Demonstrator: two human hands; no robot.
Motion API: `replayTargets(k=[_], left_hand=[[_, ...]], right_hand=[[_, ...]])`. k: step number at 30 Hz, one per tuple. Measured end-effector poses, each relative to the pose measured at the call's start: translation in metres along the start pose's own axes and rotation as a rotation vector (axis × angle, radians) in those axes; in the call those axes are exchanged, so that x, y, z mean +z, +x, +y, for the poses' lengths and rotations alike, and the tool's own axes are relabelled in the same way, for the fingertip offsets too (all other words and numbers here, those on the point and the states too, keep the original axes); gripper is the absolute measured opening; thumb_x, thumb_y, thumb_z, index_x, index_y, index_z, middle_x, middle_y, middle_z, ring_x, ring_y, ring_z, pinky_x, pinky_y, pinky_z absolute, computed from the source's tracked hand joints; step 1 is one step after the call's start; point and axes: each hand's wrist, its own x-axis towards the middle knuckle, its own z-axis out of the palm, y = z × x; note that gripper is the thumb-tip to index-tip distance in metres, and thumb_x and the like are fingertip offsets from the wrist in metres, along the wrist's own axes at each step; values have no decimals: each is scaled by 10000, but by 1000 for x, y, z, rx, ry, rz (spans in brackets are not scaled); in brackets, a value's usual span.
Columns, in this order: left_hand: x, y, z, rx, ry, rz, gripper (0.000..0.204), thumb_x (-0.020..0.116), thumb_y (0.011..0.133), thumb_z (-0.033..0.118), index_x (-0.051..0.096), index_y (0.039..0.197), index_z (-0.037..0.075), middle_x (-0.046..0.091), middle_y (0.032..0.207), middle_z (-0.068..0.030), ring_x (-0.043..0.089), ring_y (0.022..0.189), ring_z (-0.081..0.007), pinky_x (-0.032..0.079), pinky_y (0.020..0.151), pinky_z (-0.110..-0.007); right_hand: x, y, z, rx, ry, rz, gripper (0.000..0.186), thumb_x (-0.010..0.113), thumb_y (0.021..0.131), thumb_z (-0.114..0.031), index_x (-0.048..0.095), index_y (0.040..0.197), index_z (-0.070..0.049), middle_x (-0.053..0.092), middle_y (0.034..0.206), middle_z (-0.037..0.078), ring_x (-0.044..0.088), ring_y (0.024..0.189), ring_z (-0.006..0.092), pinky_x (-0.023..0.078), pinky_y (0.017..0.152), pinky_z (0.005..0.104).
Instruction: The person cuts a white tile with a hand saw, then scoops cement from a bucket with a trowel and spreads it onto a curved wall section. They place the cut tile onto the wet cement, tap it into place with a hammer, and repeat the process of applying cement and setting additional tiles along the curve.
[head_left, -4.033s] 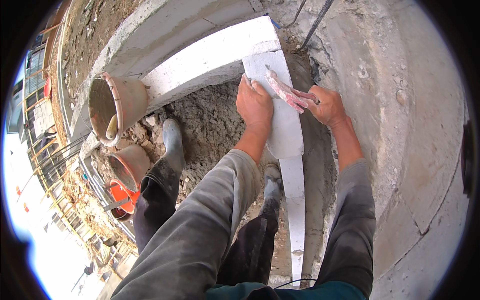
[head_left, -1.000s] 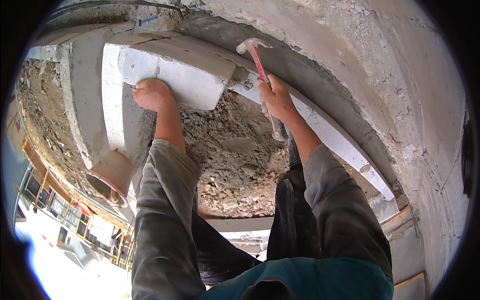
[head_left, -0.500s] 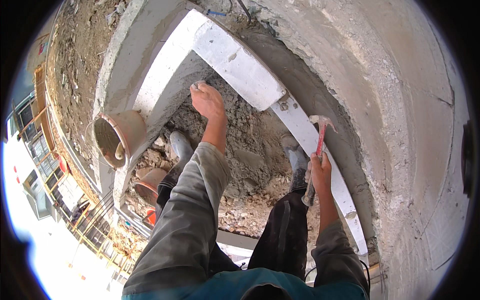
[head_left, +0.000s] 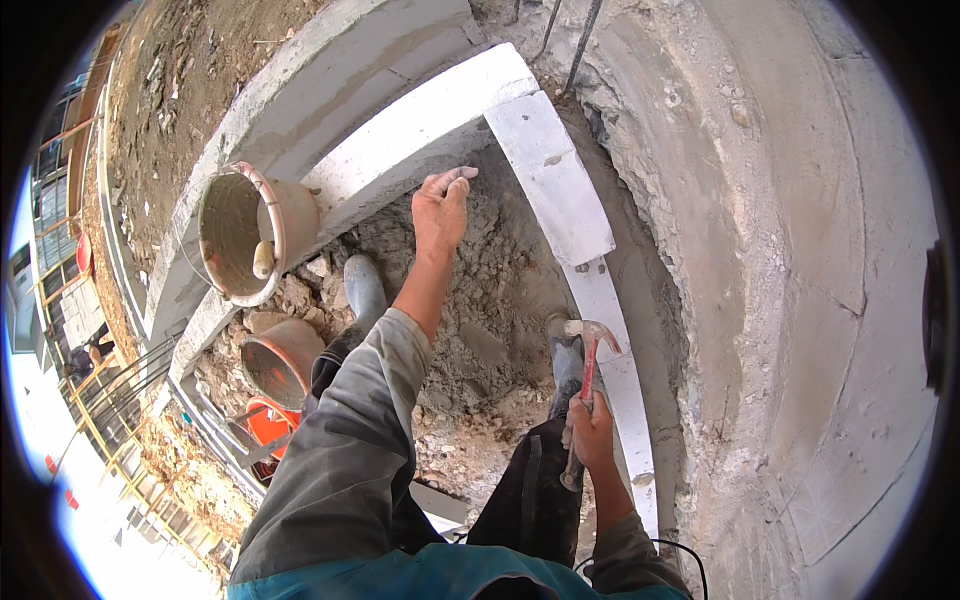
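My left hand is raised over the rough ground inside the corner of a low white block wall. Its fingers are bent together, with a pale tip at the index finger; whether it pinches something small cannot be made out. My right hand grips a claw hammer by its red and dark handle, head up, in front of my right boot. Beside the hammer runs a curved strip of white blocks. A thicker white block sits on that strip, meeting a long white block wall at the corner.
A mortar-stained bucket with a tool handle in it stands at the left wall. Below it lie another bucket and an orange container. Steel bars rise beyond the corner. Rough concrete slopes up on the right.
My view has turned, so the wall corner sits farther right and the strip farther left. My left hand has shifted left relative to the corner. The hammer stays in my right hand.
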Motion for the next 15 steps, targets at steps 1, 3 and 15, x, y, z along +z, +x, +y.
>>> replayTargets(k=[1,3,15], left_hand=[[1,16,9,5,-37,-6,217,631,848,154,762,989,54,592,862,-61,548,776,-152,469,735,-322],[7,44,24,44,-240,21,228,635,858,157,770,1022,74,608,901,-59,566,811,-122,479,728,-292],[44,143,38,146,-87,-1,178,675,814,197,776,881,67,708,716,-59,605,631,-124,495,634,-288]], right_hand=[[6,-1,-1,-52,36,-92,200,563,986,-229,498,1033,-46,509,667,14,513,467,84,437,432,250],[15,-3,-4,-24,-47,-23,175,566,981,-199,506,1029,-42,505,660,4,514,472,74,431,434,246],[38,-10,-44,-85,-350,75,255,601,953,-170,513,1122,0,515,620,-2,511,497,75,411,443,251]])
